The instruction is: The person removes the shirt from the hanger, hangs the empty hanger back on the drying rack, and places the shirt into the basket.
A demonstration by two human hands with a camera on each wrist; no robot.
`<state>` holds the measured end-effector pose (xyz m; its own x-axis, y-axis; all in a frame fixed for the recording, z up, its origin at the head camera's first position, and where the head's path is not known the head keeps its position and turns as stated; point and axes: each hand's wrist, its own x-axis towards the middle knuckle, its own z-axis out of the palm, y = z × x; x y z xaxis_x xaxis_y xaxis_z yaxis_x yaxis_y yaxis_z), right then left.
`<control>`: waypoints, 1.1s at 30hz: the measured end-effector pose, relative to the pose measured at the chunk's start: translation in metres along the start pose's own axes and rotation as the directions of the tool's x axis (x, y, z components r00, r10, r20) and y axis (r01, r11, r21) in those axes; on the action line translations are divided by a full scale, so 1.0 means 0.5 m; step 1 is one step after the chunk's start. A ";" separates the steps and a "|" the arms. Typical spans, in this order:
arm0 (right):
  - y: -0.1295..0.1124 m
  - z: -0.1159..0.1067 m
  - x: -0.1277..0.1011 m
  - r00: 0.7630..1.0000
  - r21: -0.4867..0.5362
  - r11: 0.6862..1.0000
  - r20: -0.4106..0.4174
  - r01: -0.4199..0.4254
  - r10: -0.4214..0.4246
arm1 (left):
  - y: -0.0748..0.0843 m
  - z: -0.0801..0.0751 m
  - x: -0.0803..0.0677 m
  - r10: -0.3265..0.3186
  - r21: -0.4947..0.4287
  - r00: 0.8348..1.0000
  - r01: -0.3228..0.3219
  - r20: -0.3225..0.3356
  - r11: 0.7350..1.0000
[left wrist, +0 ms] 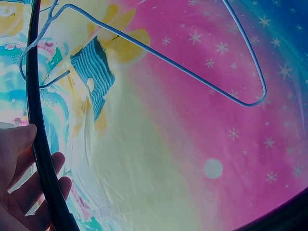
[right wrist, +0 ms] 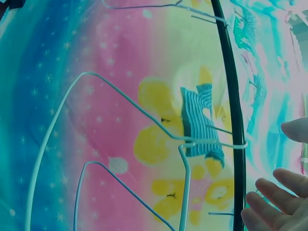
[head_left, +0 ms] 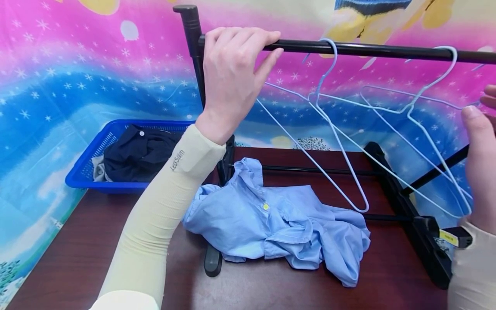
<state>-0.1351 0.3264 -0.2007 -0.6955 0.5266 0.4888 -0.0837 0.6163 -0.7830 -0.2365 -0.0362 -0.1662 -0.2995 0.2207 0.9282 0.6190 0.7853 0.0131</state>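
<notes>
My left hand (head_left: 236, 73) grips the black rail (head_left: 372, 48) of a clothes rack near its left upright. In the left wrist view, the fingers curl round that bar. At the right edge of the head view is my right hand (head_left: 482, 168), beside a light blue wire hanger (head_left: 426, 133). Its fingers (right wrist: 274, 197) are spread and hold nothing in the right wrist view. Another blue hanger (head_left: 333, 125) hangs from the rail closer to my left hand. Below lies a crumpled light blue shirt (head_left: 248, 224) with a yellow button, across the rack's base.
A blue plastic basket (head_left: 81, 176) with dark folded clothing (head_left: 143, 153) stands at the back left of the brown table (head_left: 97, 241). The rack's black foot (head_left: 410, 232) runs along the right. A colourful printed cloth (head_left: 97, 77) covers the wall behind.
</notes>
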 end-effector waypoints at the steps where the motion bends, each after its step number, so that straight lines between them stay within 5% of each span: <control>1: 0.000 0.001 -0.004 1.000 0.013 1.000 0.009 0.012 -0.012 | 0.000 0.000 0.000 0.002 -0.001 1.000 -0.002 -0.004 1.000; 12: 0.009 0.017 -0.024 0.988 0.152 0.979 0.056 0.134 -0.144 | -0.003 0.005 -0.018 0.072 -0.078 0.997 -0.075 -0.040 0.994; 20: 0.018 0.023 -0.039 0.974 0.173 0.974 0.150 0.145 -0.171 | 0.006 0.000 -0.035 0.113 -0.151 0.990 -0.124 -0.084 0.981; 33: 0.039 0.049 -0.050 0.920 0.202 0.938 0.220 0.281 -0.324 | 0.016 -0.013 -0.068 0.140 -0.198 0.983 -0.161 -0.118 0.967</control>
<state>-0.1369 0.3111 -0.2377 -0.7702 0.1562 0.6184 -0.4186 0.6077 -0.6749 -0.2166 -0.0413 -0.1951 -0.1219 0.2582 0.9584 0.7905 0.6091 -0.0636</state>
